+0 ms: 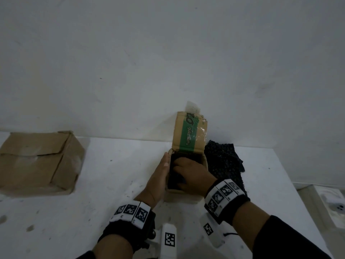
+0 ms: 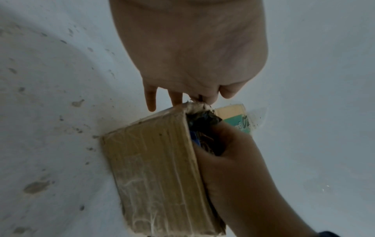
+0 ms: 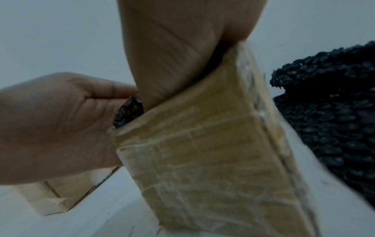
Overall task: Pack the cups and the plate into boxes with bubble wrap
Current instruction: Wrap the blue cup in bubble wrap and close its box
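Our left hand (image 1: 158, 176) lies flat against the left outer wall of the small cardboard box (image 1: 183, 195), fingers straight and together, thumb up along the rim, bracing the box without curling round it. Our right hand (image 1: 190, 172) reaches down into the open top of that same box, fingers bent and buried in the black bubble wrap (image 1: 179, 157) that fills it; from the left wrist view the fingers (image 2: 215, 144) close on a dark wrapped bundle (image 2: 202, 121) at the box's mouth, though we cannot tell whether a cup or the plate is inside the wrap. The box stands upright on the white table (image 1: 112, 174), its back flap (image 1: 190, 131) raised against the wall, showing a green printed band and a patch of clear tape. Just to the right of the box, touching its side, a loose sheet of black bubble wrap (image 1: 224, 161) lies crumpled on the table. Well to the left of the box, a larger brown cardboard box (image 1: 39, 161) sits with its flaps folded shut. In the right wrist view the small box's taped wall (image 3: 213, 160) fills the frame, with our left palm (image 3: 54, 128) pressed on its far edge.
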